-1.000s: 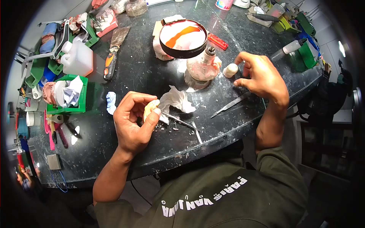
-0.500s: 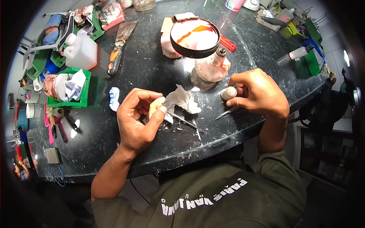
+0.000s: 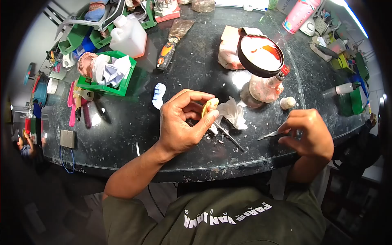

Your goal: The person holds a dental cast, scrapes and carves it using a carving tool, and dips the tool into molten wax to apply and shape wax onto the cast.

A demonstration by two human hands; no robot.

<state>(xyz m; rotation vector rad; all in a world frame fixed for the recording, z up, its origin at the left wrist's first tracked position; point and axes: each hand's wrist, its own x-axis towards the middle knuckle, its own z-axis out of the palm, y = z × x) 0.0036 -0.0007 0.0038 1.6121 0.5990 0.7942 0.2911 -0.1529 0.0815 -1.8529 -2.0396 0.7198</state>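
My left hand (image 3: pixel 185 118) pinches a small yellow and pale-pink dental piece (image 3: pixel 210 107) between thumb and fingers. Just right of it lie a crumpled white tissue (image 3: pixel 233 114) and a thin dark metal tool (image 3: pixel 230 138) on the bench. My right hand (image 3: pixel 304 132) has its fingertips closed on a slim pointed metal tool (image 3: pixel 269 134), low over the bench top; its rear part is hidden by the hand. A whitish rounded cap (image 3: pixel 288 103) stands on the bench behind that hand, apart from it. Beyond is a stained glass spirit lamp (image 3: pixel 265 87) with a metal wick holder.
A round dark-rimmed dish (image 3: pixel 261 53) of red and pink material stands behind the lamp. A blue dental piece (image 3: pixel 158 96), a scraper (image 3: pixel 173 45), a green tray (image 3: pixel 130 77) and a plastic jug (image 3: pixel 128 38) are to the left. A pink bottle (image 3: pixel 300 16) stands far right.
My right hand has let go of the whitish cap, now on the bench, and has moved onto the pointed tool. My left hand still holds the dental piece. The view has shifted left.
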